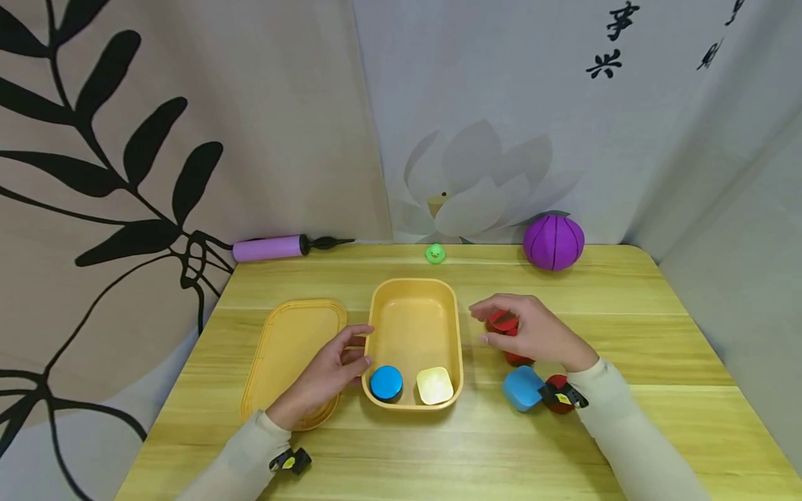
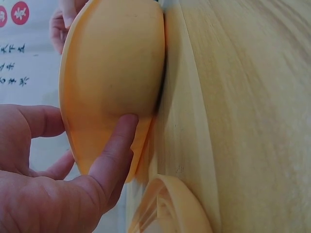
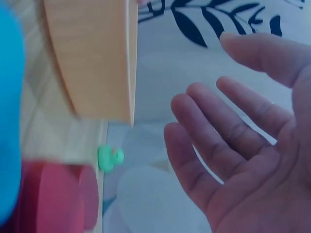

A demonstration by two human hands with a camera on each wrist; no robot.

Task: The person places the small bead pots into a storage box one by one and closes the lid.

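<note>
A yellow rectangular box [image 1: 413, 313] holds a round piece with a blue top [image 1: 386, 383] and a pale yellow rounded square piece [image 1: 435, 386] at its near end. My left hand [image 1: 332, 365] is at the box's left side, loosely bent fingers touching its rim and outer wall. Right of the box, my right hand [image 1: 532, 327] hovers with relaxed, spread fingers and an empty palm. Beneath it a red round piece [image 1: 502, 321] is partly covered by the hand. Nearer my right wrist lie a light-blue rounded square piece [image 1: 523, 388] and another red piece [image 1: 560, 394], partly hidden.
A flat yellow lid [image 1: 301, 341] lies left of the box, partly under my left hand. Along the table's back edge are a purple pump [image 1: 269, 248] with a black tip, a small green duck [image 1: 435, 253] and a purple round pumpkin-like thing [image 1: 554, 242]. A printed curtain [image 1: 301, 104] hangs behind.
</note>
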